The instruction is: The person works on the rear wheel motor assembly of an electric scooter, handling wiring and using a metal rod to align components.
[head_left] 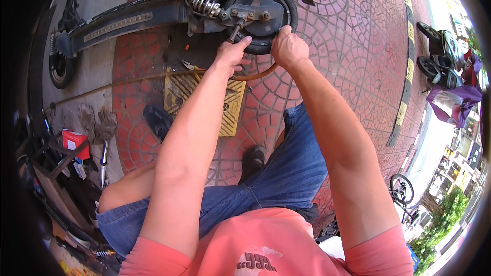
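Observation:
A dark scooter's rear wheel (263, 18) is ahead of me, with a black tyre, a hub and a mudguard. My left hand (232, 55) is at the wheel's near left side, its fingers curled and the thumb stretched along a short metal rod (237, 31) that points toward the axle. My right hand (290, 48) is closed at the tyre's near right edge. An orange-brown hose (263, 74) curves up to it and vanishes beneath it; the end is hidden by the fingers. Pliers (188, 65) with yellow handles lie under my left forearm.
The scooter's deck (128, 20) and front wheel (62, 71) stretch left, with a coil spring (206, 6) beside the rear wheel. A yellow ribbed plate (232, 107) lies on the red paving. A red box (75, 143) stands at left; a parked motorbike (445, 56) is far right.

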The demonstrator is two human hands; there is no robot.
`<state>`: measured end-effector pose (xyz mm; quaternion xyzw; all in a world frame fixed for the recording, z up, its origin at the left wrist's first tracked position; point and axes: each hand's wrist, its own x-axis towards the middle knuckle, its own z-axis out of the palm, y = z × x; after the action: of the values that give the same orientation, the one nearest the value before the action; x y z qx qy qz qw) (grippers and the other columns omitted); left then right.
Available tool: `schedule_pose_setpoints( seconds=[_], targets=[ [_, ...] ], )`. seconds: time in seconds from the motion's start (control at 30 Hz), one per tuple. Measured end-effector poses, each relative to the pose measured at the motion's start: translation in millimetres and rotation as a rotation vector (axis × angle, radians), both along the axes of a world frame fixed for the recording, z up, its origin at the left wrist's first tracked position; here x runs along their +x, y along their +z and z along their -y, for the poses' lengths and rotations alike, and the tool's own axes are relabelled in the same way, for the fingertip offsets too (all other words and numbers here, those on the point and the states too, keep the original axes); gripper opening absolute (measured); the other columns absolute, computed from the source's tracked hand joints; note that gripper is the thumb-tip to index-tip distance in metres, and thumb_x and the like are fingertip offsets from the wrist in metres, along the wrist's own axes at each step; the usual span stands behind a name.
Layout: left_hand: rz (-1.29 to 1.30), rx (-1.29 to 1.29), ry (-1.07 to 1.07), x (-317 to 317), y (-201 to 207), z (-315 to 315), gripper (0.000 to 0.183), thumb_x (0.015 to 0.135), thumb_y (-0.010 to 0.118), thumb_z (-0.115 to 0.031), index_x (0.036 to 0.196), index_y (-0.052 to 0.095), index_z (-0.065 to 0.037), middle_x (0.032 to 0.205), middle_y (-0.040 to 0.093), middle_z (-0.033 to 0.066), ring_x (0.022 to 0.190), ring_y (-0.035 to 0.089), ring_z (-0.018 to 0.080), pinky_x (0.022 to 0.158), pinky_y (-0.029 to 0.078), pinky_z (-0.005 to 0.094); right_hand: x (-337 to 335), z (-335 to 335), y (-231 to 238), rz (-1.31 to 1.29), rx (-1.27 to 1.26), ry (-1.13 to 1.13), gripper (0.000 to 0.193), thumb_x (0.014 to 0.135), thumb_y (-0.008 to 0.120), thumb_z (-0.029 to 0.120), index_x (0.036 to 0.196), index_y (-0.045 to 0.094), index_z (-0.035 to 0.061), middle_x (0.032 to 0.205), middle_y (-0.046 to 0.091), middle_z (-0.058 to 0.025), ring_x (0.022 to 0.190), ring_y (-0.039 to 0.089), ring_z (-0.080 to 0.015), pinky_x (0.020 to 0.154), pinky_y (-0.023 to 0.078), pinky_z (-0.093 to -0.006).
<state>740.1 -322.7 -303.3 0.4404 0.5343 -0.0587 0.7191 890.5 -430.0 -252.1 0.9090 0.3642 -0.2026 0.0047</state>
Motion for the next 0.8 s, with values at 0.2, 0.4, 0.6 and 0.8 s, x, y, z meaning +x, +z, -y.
schedule_pose_setpoints(
  seconds=[0.2, 0.4, 0.6, 0.8],
  targets=[
    [0.004, -0.016, 0.022, 0, -3, 0, 0.067, 0.096, 0.074, -0.052, 0.135, 0.056, -0.001, 0.122, 0.067, 0.0168, 0.098, 0.075, 0.0328, 0.092, 0.053, 0.0551, -3, -2, 5, -0.003, -0.006, -0.016, 0.03, 0.101, 0.056, 0.027, 0.11, 0.053, -0.0011, 0.099, 0.076, -0.0274, 0.097, 0.076, -0.042, 0.088, 0.06, -0.0471],
    [-0.039, 0.026, -0.158, -2, 2, -5, 0.075, 0.099, 0.063, -0.061, 0.14, 0.054, 0.001, 0.12, 0.071, 0.0216, 0.094, 0.077, 0.0356, 0.093, 0.053, 0.0558, -1, 0, 4, -0.001, 0.02, 0.0, 0.034, 0.101, 0.055, 0.03, 0.109, 0.053, -0.003, 0.097, 0.075, -0.0306, 0.096, 0.074, -0.0464, 0.088, 0.058, -0.0519],
    [-0.05, -0.111, -0.217, -1, 21, -5, 0.085, 0.103, 0.05, -0.068, 0.152, 0.043, 0.002, 0.131, 0.066, 0.0286, 0.105, 0.075, 0.0412, 0.101, 0.048, 0.0634, -5, -1, 8, 0.014, -0.031, 0.024, 0.033, 0.101, 0.056, 0.03, 0.11, 0.052, -0.0012, 0.1, 0.076, -0.0278, 0.099, 0.076, -0.0425, 0.089, 0.059, -0.0471],
    [-0.036, -0.15, -0.214, 3, 11, -7, 0.085, 0.104, 0.049, -0.068, 0.157, 0.04, -0.003, 0.138, 0.063, 0.0284, 0.118, 0.07, 0.0426, 0.113, 0.032, 0.0714, -10, 14, -9, -0.025, 0.144, -0.08, 0.037, 0.101, 0.059, 0.034, 0.111, 0.057, -0.0019, 0.097, 0.076, -0.0261, 0.094, 0.075, -0.0434, 0.084, 0.059, -0.0512]
  ],
)
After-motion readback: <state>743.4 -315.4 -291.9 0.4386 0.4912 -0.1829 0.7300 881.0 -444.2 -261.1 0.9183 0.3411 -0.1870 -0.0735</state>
